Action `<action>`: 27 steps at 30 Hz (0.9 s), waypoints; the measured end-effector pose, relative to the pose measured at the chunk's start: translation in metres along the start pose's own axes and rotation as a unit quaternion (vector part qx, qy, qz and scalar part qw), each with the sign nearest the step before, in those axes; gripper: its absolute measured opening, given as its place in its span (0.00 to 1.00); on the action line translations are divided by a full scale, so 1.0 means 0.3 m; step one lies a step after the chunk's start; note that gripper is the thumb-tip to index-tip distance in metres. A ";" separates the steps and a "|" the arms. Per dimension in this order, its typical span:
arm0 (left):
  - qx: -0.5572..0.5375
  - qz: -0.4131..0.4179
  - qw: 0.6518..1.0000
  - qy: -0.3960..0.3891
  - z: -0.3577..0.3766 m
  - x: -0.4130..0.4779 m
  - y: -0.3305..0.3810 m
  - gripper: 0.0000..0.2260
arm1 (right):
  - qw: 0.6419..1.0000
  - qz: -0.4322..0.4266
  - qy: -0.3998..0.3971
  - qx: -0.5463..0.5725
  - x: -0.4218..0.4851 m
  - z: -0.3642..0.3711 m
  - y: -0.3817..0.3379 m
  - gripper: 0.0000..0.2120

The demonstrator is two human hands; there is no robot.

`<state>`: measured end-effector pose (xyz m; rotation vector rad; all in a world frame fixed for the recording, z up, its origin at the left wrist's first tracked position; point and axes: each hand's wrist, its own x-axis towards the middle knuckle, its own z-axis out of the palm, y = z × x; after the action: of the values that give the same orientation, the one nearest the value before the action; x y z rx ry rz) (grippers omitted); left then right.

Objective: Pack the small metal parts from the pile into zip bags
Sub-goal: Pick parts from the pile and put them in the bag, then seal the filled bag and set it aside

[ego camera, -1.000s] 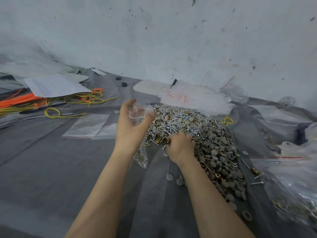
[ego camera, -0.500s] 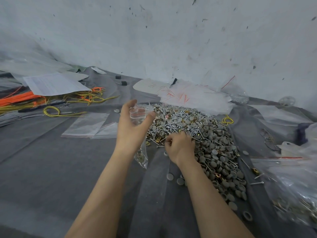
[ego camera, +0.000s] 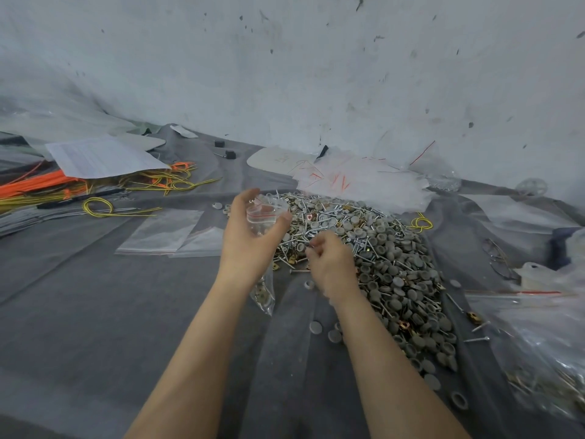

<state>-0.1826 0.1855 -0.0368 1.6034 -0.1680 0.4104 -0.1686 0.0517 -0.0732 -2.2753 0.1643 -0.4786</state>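
A large pile of small metal parts [ego camera: 389,264], with screws, grey caps and brass pieces, lies on the grey cloth right of centre. My left hand [ego camera: 250,239] grips a clear zip bag [ego camera: 264,217] at its red-lined mouth, held up beside the pile's left edge. The bag hangs down below the wrist with a few brass parts at its bottom. My right hand [ego camera: 330,264] is at the pile's near-left edge with its fingers curled over the parts; what it pinches is hidden.
Flat empty zip bags [ego camera: 164,231] lie left of my hands. Yellow and orange wires [ego camera: 95,191] and a paper sheet are at the far left. A big plastic bag of packed parts [ego camera: 538,350] sits at the right. Loose grey caps [ego camera: 316,327] lie between my forearms.
My right hand has lifted slightly and shifted left towards the bag's mouth. My left hand holds the bag in almost the same place.
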 end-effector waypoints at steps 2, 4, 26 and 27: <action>-0.001 0.001 1.000 -0.006 0.005 -0.004 -0.004 0.23 | 0.991 -0.013 0.049 0.127 0.012 -0.068 -0.052 0.03; 0.012 0.012 1.000 -0.011 0.012 -0.010 -0.009 0.24 | 0.974 -0.031 0.060 0.215 0.027 -0.140 -0.123 0.02; -0.046 0.067 0.988 -0.128 -0.028 -0.028 0.128 0.03 | 0.986 -0.094 -0.053 0.125 -0.092 -0.402 -0.197 0.10; -0.030 0.078 0.987 -0.138 -0.012 -0.031 0.144 0.05 | 0.988 -0.092 -0.035 0.120 -0.099 -0.422 -0.186 0.09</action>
<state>-0.2071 0.1842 0.0002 1.5883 -0.5155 0.2983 -0.2471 0.0112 0.0372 -2.0746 -0.1331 -0.4848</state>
